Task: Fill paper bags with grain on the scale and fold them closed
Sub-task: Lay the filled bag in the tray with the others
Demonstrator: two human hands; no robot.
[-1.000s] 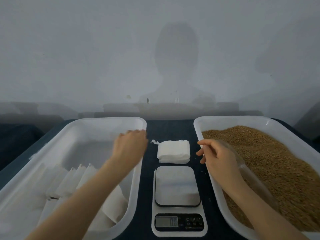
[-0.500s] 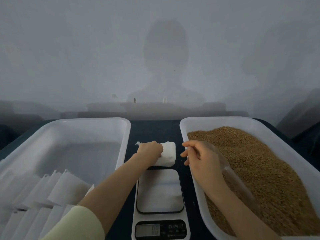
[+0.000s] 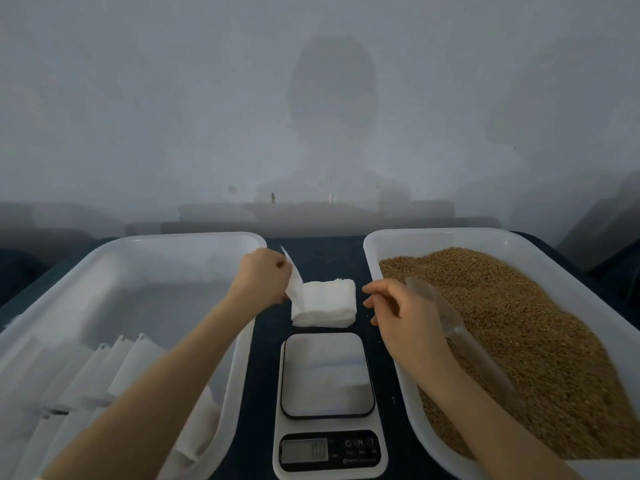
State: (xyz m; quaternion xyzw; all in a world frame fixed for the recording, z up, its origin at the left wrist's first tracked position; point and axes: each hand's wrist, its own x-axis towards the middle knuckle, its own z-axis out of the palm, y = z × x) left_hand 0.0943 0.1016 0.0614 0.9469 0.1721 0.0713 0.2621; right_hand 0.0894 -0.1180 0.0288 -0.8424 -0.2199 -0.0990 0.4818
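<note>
One bag (image 3: 295,280) pinched in left hand (image 3: 263,282), fingers curled on its edge, sheet lifted at 9 o'clock side of bag stack (image 3: 325,304). Long axis runs 11 to 5 o'clock. Scale (image 3: 327,372) lies at 5 o'clock from these fingers, near; left hand nearer to bag. Right hand (image 3: 405,317) at 3 o'clock of stack, fingers loosely bent; whether it grips scoop (image 3: 438,306), cannot tell. Grain (image 3: 512,341) at 3 o'clock of scale.

Both arms fwd: L grip (image 3: 260,283) pinching paper bag (image 3: 295,281), R grip (image 3: 403,311) hovering, fingers (image 3: 378,290) loosely curled.
</note>
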